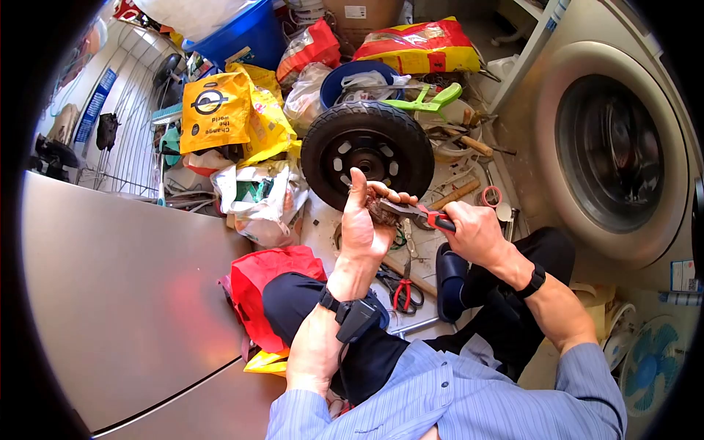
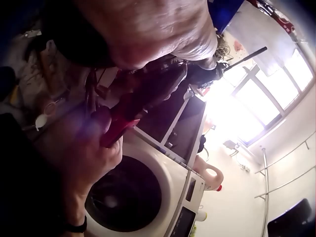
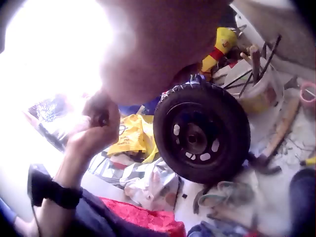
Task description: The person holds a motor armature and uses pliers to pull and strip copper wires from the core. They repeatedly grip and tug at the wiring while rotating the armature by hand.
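In the head view the left hand (image 1: 363, 229) holds a brown tangled bundle (image 1: 383, 213) against its palm, thumb pointing up and fingers curled round it. The right hand (image 1: 473, 231) grips red-handled pliers (image 1: 433, 218), whose metal jaws touch the bundle. The left wrist view shows the right hand (image 2: 94, 148) round the red handle (image 2: 118, 129), partly blurred, with the left hand (image 2: 153, 34) close above. In the right wrist view the left hand (image 3: 96, 131) is fist-like around something dark; the right hand (image 3: 153, 49) fills the top, its fingers unclear.
A black-tyred wheel (image 1: 315, 158) stands just beyond the hands. Red-handled scissors (image 1: 403, 293) lie on the floor by a slippered foot (image 1: 450, 282). Plastic bags (image 1: 216, 110) and a blue tub (image 1: 253, 37) are at the back left, a washing machine (image 1: 532, 132) at the right.
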Demonstrator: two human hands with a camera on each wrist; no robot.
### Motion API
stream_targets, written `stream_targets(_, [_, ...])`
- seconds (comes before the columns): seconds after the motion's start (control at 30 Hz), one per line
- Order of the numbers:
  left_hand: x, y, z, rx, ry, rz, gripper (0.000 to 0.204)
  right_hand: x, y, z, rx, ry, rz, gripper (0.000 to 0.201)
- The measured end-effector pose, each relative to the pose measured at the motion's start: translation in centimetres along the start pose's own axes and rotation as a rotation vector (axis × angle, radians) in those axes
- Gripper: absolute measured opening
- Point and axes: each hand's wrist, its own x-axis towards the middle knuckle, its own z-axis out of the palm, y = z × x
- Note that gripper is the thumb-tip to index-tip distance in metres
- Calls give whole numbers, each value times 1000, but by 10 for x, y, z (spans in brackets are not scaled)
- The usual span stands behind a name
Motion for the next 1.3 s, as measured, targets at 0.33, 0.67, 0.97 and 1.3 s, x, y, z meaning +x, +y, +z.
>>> stream_targets(0.33, [-10,1,8,-56,16,-4,54,-10,-12,9,141,-24,40,18])
stream_targets(0.67, [-11,3,11,-116,123,26,55,-6,-20,20,242,-58,67,19])
stream_targets(0.97, [6,13,11,-348,78,-56,58,6,-24,27,450,-25,139,21])
stream_targets(1.3, [3,11,8,-177,122,-65,55,-1,-17,16,433,-298,327,31])
